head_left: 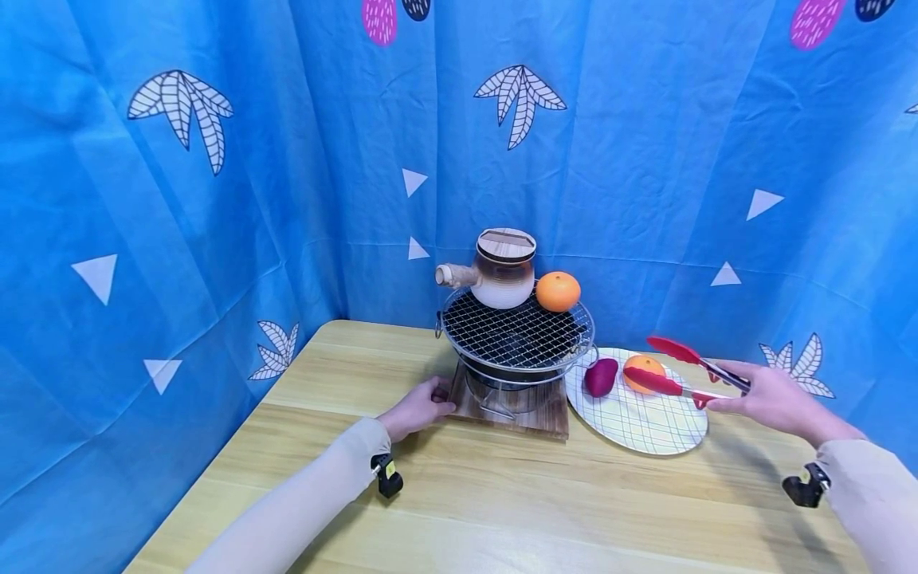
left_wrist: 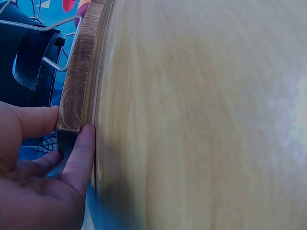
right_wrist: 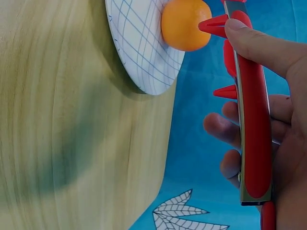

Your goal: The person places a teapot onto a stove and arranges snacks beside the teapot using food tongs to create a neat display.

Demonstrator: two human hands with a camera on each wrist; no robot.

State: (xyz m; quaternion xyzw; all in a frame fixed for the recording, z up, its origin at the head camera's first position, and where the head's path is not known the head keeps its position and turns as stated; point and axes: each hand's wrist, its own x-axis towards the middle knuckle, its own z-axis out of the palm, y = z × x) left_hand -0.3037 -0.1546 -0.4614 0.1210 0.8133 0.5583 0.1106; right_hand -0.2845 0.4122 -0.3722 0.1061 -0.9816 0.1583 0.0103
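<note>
My left hand (head_left: 418, 409) grips the wooden board (head_left: 543, 410) at its eight o'clock corner; on the grill (head_left: 505, 339) above, one orange (head_left: 558, 292) already sits at one o'clock, just beside the pot (head_left: 504, 283). Off at four o'clock, a purple piece (head_left: 601, 378) and a second orange (head_left: 647, 363) still lie on the plate (head_left: 660, 430); my right hand (head_left: 778, 401) grasps tongs (head_left: 677, 351), tips spread at that orange, though from here I can't tell whether they touch.

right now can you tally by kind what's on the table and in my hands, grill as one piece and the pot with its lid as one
orange fruits: 2
purple item: 1
lidded pot: 1
grill: 1
wooden board: 1
plate: 1
tongs: 1
Total: 8
</note>
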